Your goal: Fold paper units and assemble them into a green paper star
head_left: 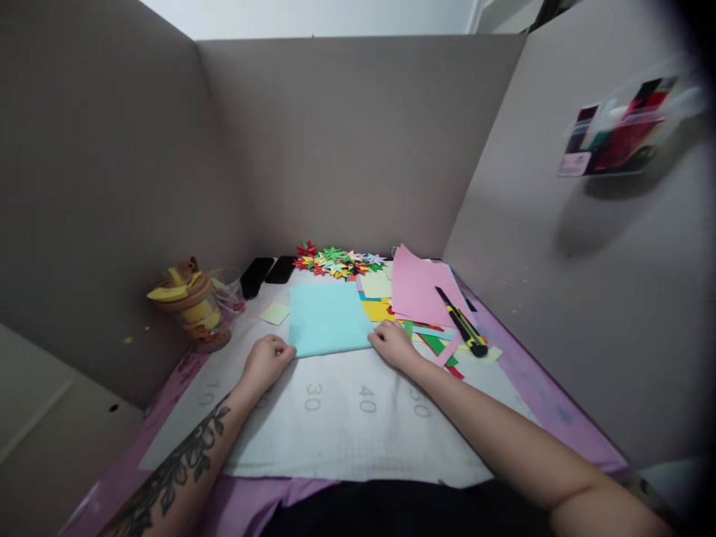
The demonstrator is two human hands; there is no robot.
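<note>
A light blue sheet of paper (327,317), seemingly folded along its near edge, lies on the white mat in front of me. At its near left corner my left hand (267,359) pinches the paper, fingers curled. My right hand (391,343) grips the near right corner in the same way. To the right, a yellow and black box cutter (463,322) with its blade out rests on pink paper (419,287). Coloured paper strips (439,347) lie scattered just beyond my right hand.
Folded paper stars (338,261) are heaped at the back. A tumbler (193,306), a clear plastic cup (227,291) and two black phone-like slabs (268,272) stand or lie at the left. Grey partitions (358,134) enclose three sides; a clear holder (620,138) hangs at right.
</note>
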